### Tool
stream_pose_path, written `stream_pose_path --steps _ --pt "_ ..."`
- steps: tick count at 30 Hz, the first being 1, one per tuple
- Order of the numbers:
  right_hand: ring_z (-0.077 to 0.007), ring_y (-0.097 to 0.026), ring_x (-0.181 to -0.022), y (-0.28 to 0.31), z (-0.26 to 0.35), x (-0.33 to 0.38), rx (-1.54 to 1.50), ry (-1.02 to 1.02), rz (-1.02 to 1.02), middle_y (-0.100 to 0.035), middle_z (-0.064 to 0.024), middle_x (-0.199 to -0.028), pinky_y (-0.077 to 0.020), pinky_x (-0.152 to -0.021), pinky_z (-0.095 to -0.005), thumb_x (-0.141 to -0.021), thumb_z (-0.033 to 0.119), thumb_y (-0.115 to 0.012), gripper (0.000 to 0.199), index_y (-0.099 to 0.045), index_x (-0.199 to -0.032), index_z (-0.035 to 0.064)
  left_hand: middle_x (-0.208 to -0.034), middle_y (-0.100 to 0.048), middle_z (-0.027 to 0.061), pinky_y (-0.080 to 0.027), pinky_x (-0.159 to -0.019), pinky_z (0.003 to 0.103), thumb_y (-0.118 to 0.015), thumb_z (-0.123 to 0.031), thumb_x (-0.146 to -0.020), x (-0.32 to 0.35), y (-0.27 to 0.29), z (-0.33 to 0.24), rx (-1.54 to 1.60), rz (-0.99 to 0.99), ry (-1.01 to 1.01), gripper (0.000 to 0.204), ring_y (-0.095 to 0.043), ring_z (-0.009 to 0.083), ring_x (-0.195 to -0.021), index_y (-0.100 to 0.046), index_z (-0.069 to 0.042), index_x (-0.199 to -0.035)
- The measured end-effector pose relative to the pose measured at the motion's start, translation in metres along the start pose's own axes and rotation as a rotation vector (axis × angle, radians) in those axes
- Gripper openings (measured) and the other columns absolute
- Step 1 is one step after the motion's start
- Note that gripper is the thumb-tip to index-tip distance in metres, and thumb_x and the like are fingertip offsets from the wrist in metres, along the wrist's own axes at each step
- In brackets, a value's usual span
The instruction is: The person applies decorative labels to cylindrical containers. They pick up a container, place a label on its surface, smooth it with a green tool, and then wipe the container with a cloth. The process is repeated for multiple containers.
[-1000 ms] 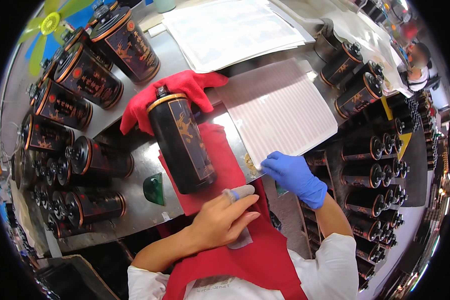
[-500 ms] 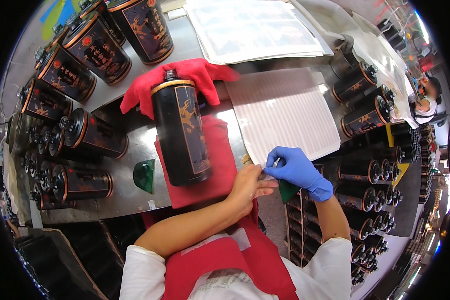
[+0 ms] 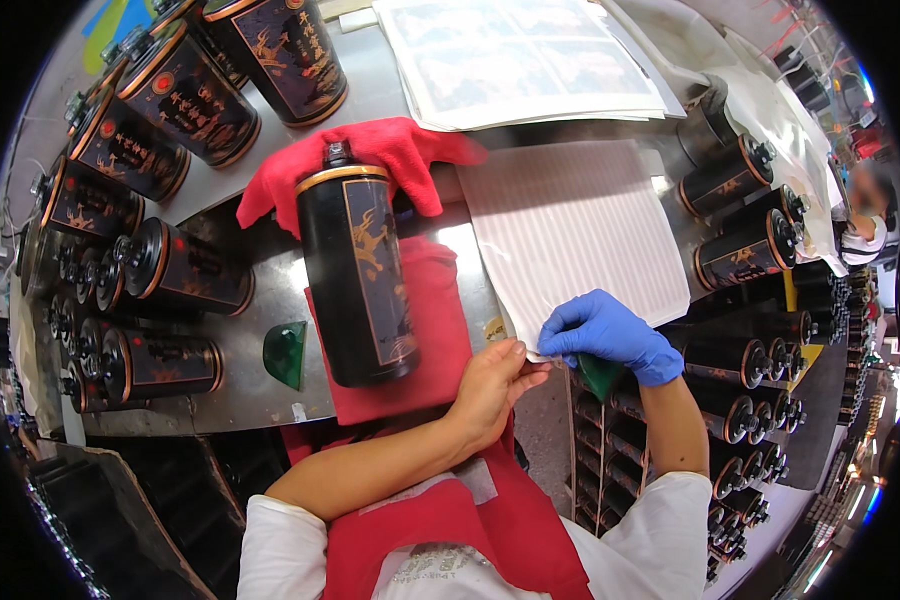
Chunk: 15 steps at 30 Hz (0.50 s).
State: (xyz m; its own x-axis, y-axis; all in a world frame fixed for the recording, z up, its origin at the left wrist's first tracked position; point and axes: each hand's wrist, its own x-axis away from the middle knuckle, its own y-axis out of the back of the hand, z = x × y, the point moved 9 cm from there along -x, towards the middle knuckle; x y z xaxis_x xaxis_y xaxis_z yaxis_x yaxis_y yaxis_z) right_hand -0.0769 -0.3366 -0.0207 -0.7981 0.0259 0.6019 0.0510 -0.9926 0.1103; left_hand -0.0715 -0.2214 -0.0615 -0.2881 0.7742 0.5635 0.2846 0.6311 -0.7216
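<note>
My bare left hand (image 3: 490, 392) is closed in a pinch at the near corner of a white, faintly striped sheet (image 3: 582, 225). Wearing a blue glove, my right hand (image 3: 610, 335) pinches the same corner from the right. A green scraper (image 3: 598, 378) sticks out below the gloved fingers, apparently tucked in that palm. To the left of the hands, a black bottle (image 3: 348, 280) with a gold-edged picture panel lies on a folded red cloth (image 3: 442, 330), its neck end propped on a bunched red towel (image 3: 260, 190). What the fingertips grip is partly hidden.
A second green scraper (image 3: 284, 355) lies on the metal table (image 3: 260, 400), left of the bottle. Several black bottles (image 3: 195, 265) crowd the left side. Printed sheets (image 3: 520, 60) are stacked at the back. Racks of bottles (image 3: 720, 400) stand at the right; another person (image 3: 862, 225) is beyond.
My gloved hand has shifted slightly right, and more of the green scraper shows beneath it. The sheet's near corner now shows between my two hands. The bottle stays on the cloth.
</note>
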Motion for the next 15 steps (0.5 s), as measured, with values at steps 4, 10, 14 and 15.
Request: stream_pose_path --steps 4,10,14,15 --pt "-0.0076 -0.055 -0.063 0.001 -0.003 -0.002 -0.043 -0.029 0.03 -0.062 -0.0026 -0.071 -0.0458 -0.061 -0.0218 -0.08 0.012 -0.065 0.016 -0.067 -0.088 -0.0013 -0.1 -0.061 0.0088 -0.046 -0.085 0.031 -0.043 -0.016 -0.096 -0.002 0.002 0.001 0.01 0.021 -0.01 0.021 -0.058 0.0174 -0.092 -0.055 -0.001 -0.104" --pt "-0.0072 -0.052 -0.056 0.002 -0.005 -0.003 -0.095 -0.035 0.059 -0.058 -0.0024 -0.07 -0.0434 -0.054 -0.0203 -0.083 0.011 -0.063 0.015 -0.063 -0.09 -0.0024 -0.1 -0.061 0.0089 -0.047 -0.083 0.03 -0.044 -0.018 -0.096 -0.004 0.005 0.004 -0.007 0.018 -0.036 0.023 -0.058 0.0162 -0.091 -0.056 0.0 -0.104" --pt "-0.007 -0.052 -0.058 0.007 -0.012 -0.006 -0.139 -0.057 0.067 -0.057 -0.0026 -0.072 -0.0429 -0.054 -0.0199 -0.083 0.012 -0.062 0.015 -0.061 -0.09 -0.0015 -0.1 -0.061 0.0086 -0.048 -0.081 0.028 -0.044 -0.019 -0.096 -0.003 0.003 0.003 -0.024 0.007 -0.047 0.025 -0.058 0.0152 -0.089 -0.055 0.0 -0.108" --pt "-0.007 -0.052 -0.058 0.009 -0.013 -0.007 -0.155 -0.061 0.059 -0.057 -0.0026 -0.072 -0.0427 -0.054 -0.0198 -0.083 0.012 -0.062 0.016 -0.061 -0.09 -0.0012 -0.1 -0.061 0.0085 -0.048 -0.081 0.028 -0.044 -0.019 -0.096 -0.003 0.003 0.003 -0.033 -0.002 -0.049 0.025 -0.058 0.0151 -0.088 -0.055 0.0 -0.109"
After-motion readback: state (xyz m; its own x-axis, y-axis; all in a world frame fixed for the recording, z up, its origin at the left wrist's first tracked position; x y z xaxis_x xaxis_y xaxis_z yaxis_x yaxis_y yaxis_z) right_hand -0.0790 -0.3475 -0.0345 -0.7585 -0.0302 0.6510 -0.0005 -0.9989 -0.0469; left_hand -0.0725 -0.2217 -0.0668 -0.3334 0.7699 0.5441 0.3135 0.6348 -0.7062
